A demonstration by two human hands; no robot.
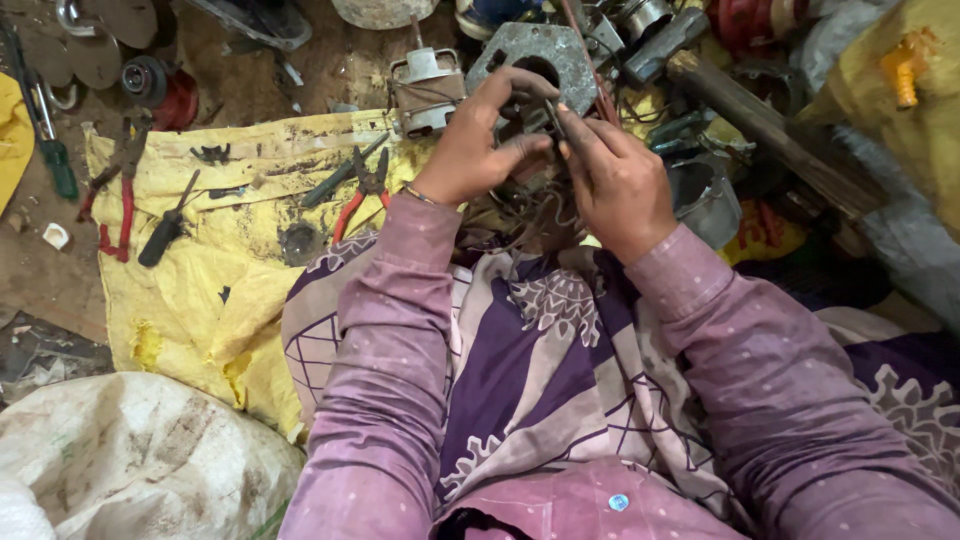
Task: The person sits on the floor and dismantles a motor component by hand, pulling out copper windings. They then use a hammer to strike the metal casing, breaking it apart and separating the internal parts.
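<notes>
Here, listed left to right. Green-handled screwdriver on the dirt floor at the far left. Red-handled pliers at the edge of the yellow sheet; black-handled screwdriver just beside them on the sheet; orange-handled pliers further along, near the wrist. Small wound motor core standing beyond the sheet. Left hand: fingers curled closed around the grey metal motor part, steadying it above the lap, with dark tangled wire hanging beneath. Right hand: pinched shut on a thin dark tool, its tip set against the part; what kind of tool cannot be told. Wooden handle lying among scrap at the right. Step in hand, by judgement: picking or prying at the part's windings. The next move likely calls for a firm left-hand hold and careful leverage at the tip.
</notes>
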